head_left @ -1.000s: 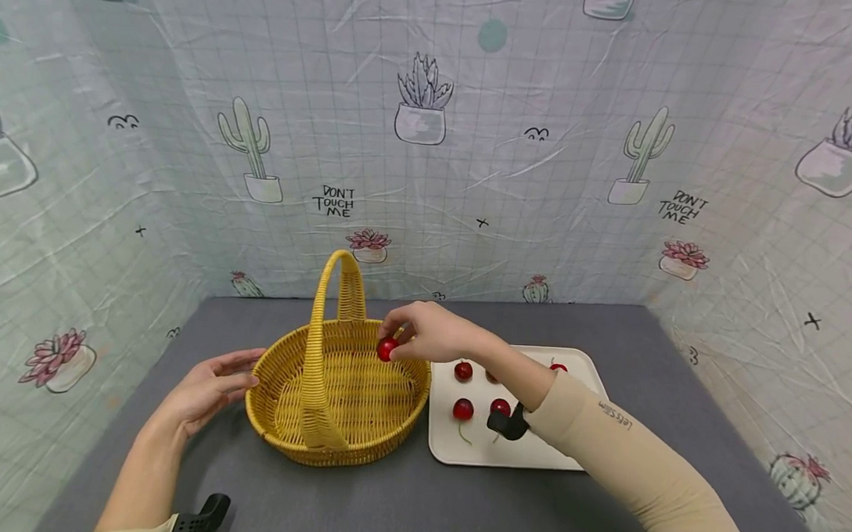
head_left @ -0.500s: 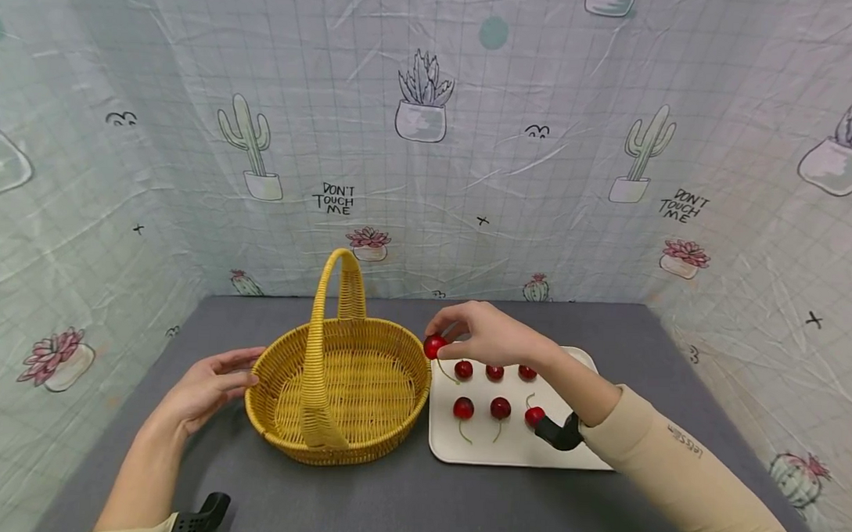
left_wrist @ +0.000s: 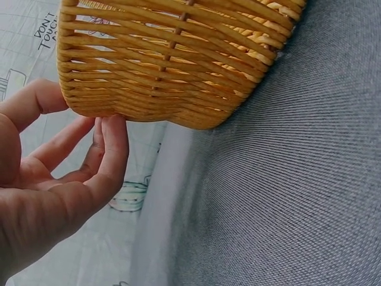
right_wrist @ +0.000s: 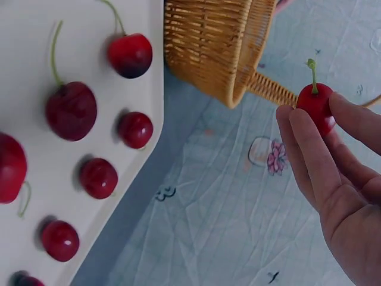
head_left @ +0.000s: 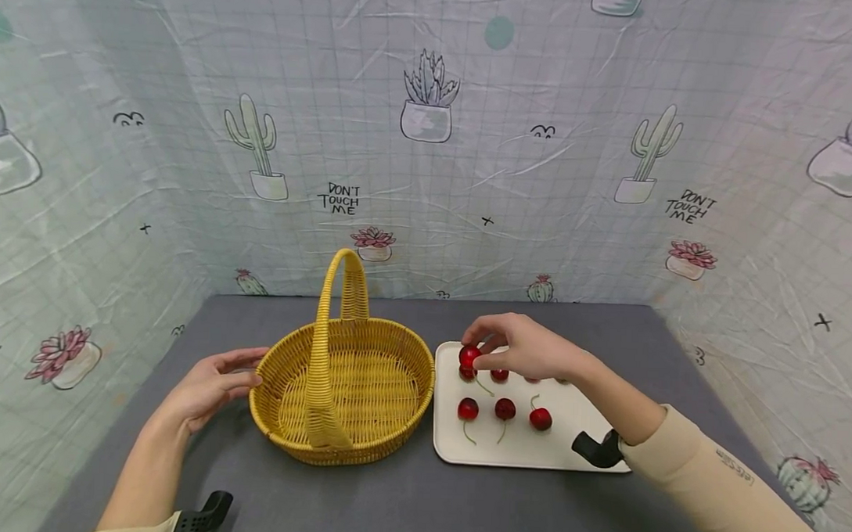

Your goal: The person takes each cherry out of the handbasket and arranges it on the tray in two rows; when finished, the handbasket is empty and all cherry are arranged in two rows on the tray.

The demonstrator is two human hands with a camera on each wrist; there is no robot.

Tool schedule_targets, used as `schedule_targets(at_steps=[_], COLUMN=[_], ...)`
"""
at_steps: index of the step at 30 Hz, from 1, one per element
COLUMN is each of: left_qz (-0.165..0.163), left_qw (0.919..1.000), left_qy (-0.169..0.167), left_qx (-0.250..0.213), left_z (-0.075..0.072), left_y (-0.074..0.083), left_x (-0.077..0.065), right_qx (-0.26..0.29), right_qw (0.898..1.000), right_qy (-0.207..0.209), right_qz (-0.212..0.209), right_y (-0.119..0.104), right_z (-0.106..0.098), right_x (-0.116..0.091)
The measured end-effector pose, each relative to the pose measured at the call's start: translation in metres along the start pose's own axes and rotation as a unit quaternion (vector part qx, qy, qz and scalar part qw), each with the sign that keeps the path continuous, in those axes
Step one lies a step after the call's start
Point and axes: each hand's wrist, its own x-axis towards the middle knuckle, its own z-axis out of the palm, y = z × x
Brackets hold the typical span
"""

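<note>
Pinched between my right hand's [head_left: 532, 349] thumb and fingertips is a red cherry [right_wrist: 315, 108], its green stem showing. In the head view this cherry is above the left back part of the white tray [head_left: 588, 452], overlapping a cherry in the back row. My left hand [head_left: 206, 385] is beside the yellow wicker basket [head_left: 338, 457], fingertips and thumb touching its left side near the rim. In the left wrist view the fingers meet the woven wall [left_wrist: 155, 71] from outside. The basket's visible inside holds nothing.
Several cherries lie on the tray, among them one front cherry [head_left: 540, 419] with its stem pointing back. The basket's tall handle [head_left: 320, 348] arches over its left half. A patterned cloth wall [head_left: 486, 166] encloses the grey tabletop [head_left: 361, 502].
My right hand has carried the cherry rightward from over the basket's right rim to above the tray. My left hand and the basket stay in place.
</note>
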Motion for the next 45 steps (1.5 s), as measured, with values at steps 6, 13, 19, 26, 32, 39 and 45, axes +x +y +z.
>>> schedule_targets(at_steps=[6,13,19,26,32,39,45], left_qz=[0.0,0.0,0.005,0.0,0.004,0.005,0.003], left_qw=[1.0,1.0,1.0,0.9999,0.9992,0.998,0.9972], left_qy=[-0.002,0.003,0.0,-0.001,-0.015,-0.027,-0.03], left_qx=[-0.004,0.001,0.001,-0.016,-0.037,-0.058,-0.068], left_z=[0.002,0.001,0.0,-0.002,-0.007,-0.008,-0.008], left_y=[0.001,0.002,0.003,0.001,-0.003,-0.007,-0.009], left_x=[0.001,0.0,0.0,-0.002,-0.002,-0.002,-0.001], right_qx=[0.022,0.037,0.06,0.073,0.08,0.081,0.097], right_qw=[1.0,0.999,0.997,0.995,0.994,0.993,0.99], right_qy=[0.008,0.026,0.04,0.05,0.057,0.067,0.071], right_qz=[0.012,0.014,0.025,0.037,0.051,0.051,0.077], right_y=[0.019,0.042,0.057,0.074,0.091,0.11,0.119], right_z=[-0.006,-0.012,-0.014,-0.015,-0.014,-0.01,-0.007], right_x=[-0.014,-0.028,-0.038,-0.054,-0.067,-0.08,-0.087])
